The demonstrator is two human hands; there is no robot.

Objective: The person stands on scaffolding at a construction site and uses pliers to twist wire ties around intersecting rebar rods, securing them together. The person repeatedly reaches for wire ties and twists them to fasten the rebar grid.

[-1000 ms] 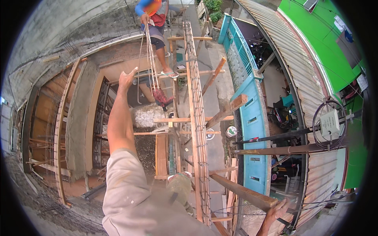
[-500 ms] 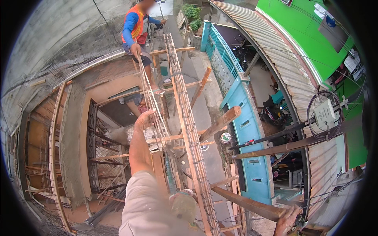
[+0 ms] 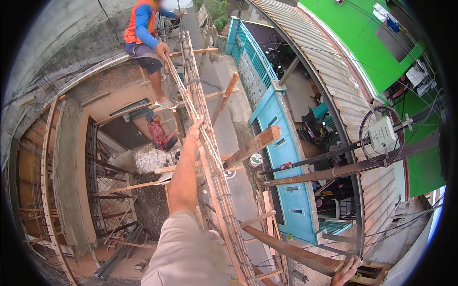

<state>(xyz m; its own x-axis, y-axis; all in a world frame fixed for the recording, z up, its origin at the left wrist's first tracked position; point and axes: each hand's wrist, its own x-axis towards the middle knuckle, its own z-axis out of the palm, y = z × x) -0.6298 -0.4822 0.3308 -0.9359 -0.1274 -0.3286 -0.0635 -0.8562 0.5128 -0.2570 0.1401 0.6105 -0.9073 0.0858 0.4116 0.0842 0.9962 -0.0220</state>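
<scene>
My left hand (image 3: 195, 132) is closed around a long, thin cage of steel reinforcing bars (image 3: 182, 90), with my arm stretched forward. The cage slants over a long timber formwork beam (image 3: 220, 190) that has more reinforcing bars lying along it. At the far end, a co-worker's hand (image 3: 162, 49) grips the same cage. Low on the right, my right hand (image 3: 346, 272) has its fingers bent over the end of a thick wooden beam (image 3: 296, 249); part of that hand is cut off by the picture's edge.
A co-worker in an orange vest (image 3: 141, 21) perches on the timbers ahead. Another person in a checked shirt (image 3: 160, 133) is below left. An upright wooden post (image 3: 253, 148) stands right of the formwork. Beyond are a blue wall (image 3: 291, 176), dark poles (image 3: 329, 175) and a coiled cable (image 3: 362, 138).
My left hand has carried the bar cage rightward, from beside the formwork to over it. The co-worker's end has shifted along. My view has turned slightly; my right hand stays at the beam's end.
</scene>
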